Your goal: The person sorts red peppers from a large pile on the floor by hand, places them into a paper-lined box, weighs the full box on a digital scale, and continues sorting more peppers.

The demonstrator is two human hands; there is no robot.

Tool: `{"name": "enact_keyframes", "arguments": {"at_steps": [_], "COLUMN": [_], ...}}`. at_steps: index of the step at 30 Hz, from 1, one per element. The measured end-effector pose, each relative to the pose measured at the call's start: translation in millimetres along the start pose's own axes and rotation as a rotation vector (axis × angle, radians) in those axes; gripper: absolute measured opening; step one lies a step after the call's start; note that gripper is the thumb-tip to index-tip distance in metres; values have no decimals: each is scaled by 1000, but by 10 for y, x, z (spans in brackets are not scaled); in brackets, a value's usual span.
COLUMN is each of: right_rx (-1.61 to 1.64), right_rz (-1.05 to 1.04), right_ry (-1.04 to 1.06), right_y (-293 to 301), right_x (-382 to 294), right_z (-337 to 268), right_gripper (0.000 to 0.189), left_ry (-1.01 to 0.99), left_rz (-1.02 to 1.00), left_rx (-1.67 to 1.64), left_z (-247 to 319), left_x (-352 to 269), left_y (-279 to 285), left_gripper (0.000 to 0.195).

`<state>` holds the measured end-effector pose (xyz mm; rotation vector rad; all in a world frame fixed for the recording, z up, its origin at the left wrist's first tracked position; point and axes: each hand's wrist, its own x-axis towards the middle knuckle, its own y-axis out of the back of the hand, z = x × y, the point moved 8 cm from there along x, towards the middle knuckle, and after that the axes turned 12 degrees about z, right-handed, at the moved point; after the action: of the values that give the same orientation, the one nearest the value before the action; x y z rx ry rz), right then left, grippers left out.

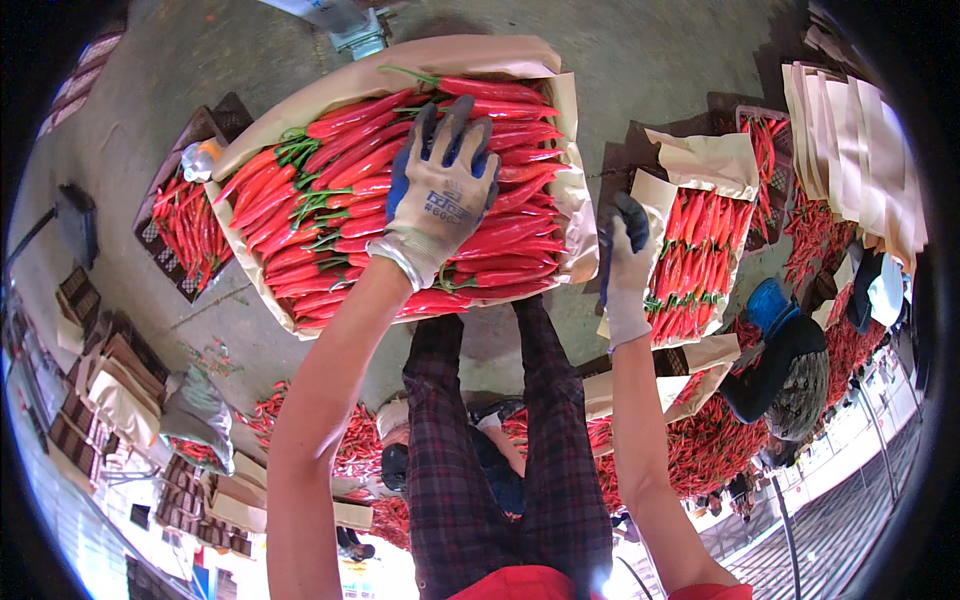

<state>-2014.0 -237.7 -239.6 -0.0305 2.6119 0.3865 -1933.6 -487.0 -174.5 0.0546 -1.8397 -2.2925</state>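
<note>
Rows of red chili peppers point(360, 180) fill a large container lined with brown paper point(480, 56) in front of me. On top of them my left hand point(442, 180), in a beige and blue work glove, lies flat with its fingers spread, pressing on or resting against the peppers. My right hand point(630, 247), gloved alike, hangs right of this container, its fingers partly curled and seen from the side; whether it holds anything I cannot tell. Close to its right stands a smaller paper-lined container of red chilies point(694, 262), stacked in rows with green stems visible.
At left a plastic crate point(161, 225) holds loose chilies and a clear bottle point(199, 160). Sheets of brown paper point(855, 142) hang at the upper right. A metal stand point(360, 34) is beyond the large container. Co-workers and chili heaps point(705, 442) lie behind my legs.
</note>
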Motion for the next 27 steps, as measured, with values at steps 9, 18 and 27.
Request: {"name": "enact_keyframes", "arguments": {"at_steps": [9,18,27], "right_rx": [544,787,-686], "right_rz": [-95,72,-108], "right_ry": [-1021,-522,840], "right_y": [-30,690,-286], "right_x": [-475,-212,-361], "right_z": [1049,1095,-867], "right_gripper": [44,38,42], "left_ry": [244,279,330], "left_rz": [245,343,348], "left_rx": [-212,-265,-154], "left_z": [-114,421,180], "left_x": [-296,-241,-33], "left_y": [465,507,297], "left_gripper": [29,26,31]}}
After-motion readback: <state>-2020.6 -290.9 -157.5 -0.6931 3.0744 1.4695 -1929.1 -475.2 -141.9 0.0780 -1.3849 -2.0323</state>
